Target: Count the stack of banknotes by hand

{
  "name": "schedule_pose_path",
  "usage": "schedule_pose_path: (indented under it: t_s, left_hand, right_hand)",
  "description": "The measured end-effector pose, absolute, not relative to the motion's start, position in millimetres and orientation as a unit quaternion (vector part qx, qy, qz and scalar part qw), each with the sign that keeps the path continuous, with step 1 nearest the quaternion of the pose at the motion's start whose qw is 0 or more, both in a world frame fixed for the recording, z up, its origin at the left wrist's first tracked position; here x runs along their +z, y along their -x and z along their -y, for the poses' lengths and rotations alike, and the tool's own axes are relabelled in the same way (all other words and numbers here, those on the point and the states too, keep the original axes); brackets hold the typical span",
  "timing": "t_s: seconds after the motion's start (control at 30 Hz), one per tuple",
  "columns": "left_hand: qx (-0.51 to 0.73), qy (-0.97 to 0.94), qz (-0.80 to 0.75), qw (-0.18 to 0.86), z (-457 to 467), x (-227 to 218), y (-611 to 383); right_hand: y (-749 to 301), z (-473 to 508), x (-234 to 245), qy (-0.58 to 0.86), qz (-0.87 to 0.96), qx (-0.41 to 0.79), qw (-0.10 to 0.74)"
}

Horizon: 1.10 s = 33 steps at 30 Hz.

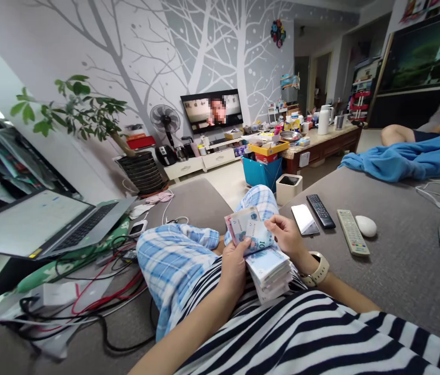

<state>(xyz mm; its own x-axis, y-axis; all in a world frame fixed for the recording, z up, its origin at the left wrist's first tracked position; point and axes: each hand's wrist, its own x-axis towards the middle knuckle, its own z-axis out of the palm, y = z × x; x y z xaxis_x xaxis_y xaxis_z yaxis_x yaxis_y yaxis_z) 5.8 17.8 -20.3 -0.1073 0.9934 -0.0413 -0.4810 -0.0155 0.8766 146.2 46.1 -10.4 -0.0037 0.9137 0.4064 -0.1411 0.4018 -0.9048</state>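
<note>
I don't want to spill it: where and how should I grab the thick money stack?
Probably grip the stack two-handed by opposite sides, coming from over the striped shirt; the left hand and right hand crowd its far end. Its layers look uneven, so squeeze gently.

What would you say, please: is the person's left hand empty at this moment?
No, the left hand is gripping a sheaf of banknotes.

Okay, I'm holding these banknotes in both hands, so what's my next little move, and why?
Perhaps have your right hand draw one off the banknotes, since it pinches their edge while your left hand grips the other side, with a thick stack of notes just below.
</note>
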Motion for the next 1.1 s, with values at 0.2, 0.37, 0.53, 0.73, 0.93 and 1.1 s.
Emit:
schedule_pose_path:
  t_s: [0.2, 0.37, 0.53, 0.73, 0.93, 1.1]
  left_hand:
    - [0.636, -0.323, -0.399, 0.577, -12, -9, -10]
    - [0.637, -0.332, -0.401, 0.568, -16, -12, -8]
    - [0.661, -0.32, -0.404, 0.546, -27, -26, -2]
    - [0.669, -0.324, -0.407, 0.532, -32, -35, 1]
    - [0.668, -0.321, -0.4, 0.538, -29, -32, 0]
    - [0.668, -0.326, -0.399, 0.537, -29, -34, 0]
  right_hand:
    - [-148, -46, -10, 0.347, 0.578, 0.407, 0.616]
    - [-146, -47, -10, 0.332, 0.566, 0.424, 0.624]
    - [-146, -43, -8, 0.322, 0.569, 0.418, 0.631]
    - [-149, -38, -6, 0.313, 0.585, 0.407, 0.628]
    - [-150, -35, -4, 0.311, 0.593, 0.405, 0.623]
    - [-150, -34, -4, 0.309, 0.588, 0.413, 0.623]
